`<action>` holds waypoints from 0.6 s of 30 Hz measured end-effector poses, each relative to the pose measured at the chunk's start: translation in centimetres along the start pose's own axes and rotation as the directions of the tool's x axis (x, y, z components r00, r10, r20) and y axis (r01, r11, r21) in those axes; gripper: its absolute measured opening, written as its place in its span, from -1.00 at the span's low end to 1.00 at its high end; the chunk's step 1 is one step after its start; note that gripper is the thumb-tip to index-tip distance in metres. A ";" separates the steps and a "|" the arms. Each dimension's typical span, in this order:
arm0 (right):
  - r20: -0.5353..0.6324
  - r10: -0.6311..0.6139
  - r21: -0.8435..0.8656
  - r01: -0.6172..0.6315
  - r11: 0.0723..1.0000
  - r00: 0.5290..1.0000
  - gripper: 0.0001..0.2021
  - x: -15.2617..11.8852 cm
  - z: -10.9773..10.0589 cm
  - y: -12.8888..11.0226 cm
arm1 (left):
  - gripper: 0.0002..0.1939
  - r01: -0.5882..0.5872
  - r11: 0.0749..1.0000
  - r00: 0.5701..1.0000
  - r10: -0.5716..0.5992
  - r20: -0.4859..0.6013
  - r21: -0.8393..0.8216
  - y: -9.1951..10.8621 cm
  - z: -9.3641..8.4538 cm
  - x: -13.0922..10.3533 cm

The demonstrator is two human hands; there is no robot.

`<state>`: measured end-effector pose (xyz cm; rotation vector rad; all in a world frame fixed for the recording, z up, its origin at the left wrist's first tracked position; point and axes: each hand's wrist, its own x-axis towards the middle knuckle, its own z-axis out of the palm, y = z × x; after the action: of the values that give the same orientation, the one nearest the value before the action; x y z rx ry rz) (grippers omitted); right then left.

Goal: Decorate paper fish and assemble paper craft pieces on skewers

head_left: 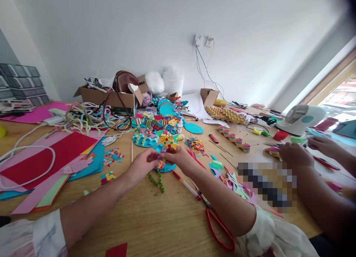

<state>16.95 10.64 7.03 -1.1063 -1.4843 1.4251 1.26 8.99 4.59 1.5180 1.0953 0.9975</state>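
Observation:
Over a small blue paper craft (pixel 166 167), my left hand (pixel 144 160) and my right hand (pixel 179 157) meet with fingertips close together. A small purple piece (pixel 164 150) shows at the fingertips of my right hand, which is closed in a pinch. My left hand is pinched too; whatever it grips is hidden. Just beyond the fingers stands a yellow paper fish (pixel 168 140) with coloured dots. Curly green strips (pixel 158 182) lie at the craft's near edge. A red-handled pair of scissors (pixel 219 229) and a red-and-white pen (pixel 187 184) lie beside my right forearm.
Finished paper fish crafts (pixel 146 134) stand behind my hands, near a glue bottle (pixel 180 126). Coloured paper sheets (pixel 52 157) are stacked left; paper scraps (pixel 236 183) lie right. A co-worker's hands (pixel 296 153) work at the right, near a white fan (pixel 302 120).

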 end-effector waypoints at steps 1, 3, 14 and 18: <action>0.013 0.007 0.006 -0.007 1.000 1.000 -0.67 -0.2 0.3 0.1 | -0.81 0.001 1.000 1.000 -0.001 0.012 0.020 -0.2 -0.1 0.1; 0.037 0.022 0.009 -0.022 1.000 0.999 -0.65 -0.6 0.9 0.2 | -0.88 0.010 0.998 0.999 -0.012 0.032 0.069 -0.8 -0.2 0.2; 0.004 0.056 -0.482 -0.047 0.875 0.998 -0.88 -2.8 -0.2 4.2 | -0.85 0.091 0.955 0.983 -0.132 0.127 0.283 -2.5 -1.0 -2.5; -0.030 0.073 -0.647 -0.075 0.759 0.997 -0.97 -3.4 -0.1 4.7 | -0.83 0.070 0.910 0.978 -0.142 0.150 0.410 -2.1 -0.9 -3.1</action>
<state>18.43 7.39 2.45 -1.5902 -2.0278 0.9515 -0.77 6.49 2.47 1.8133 1.2941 0.5669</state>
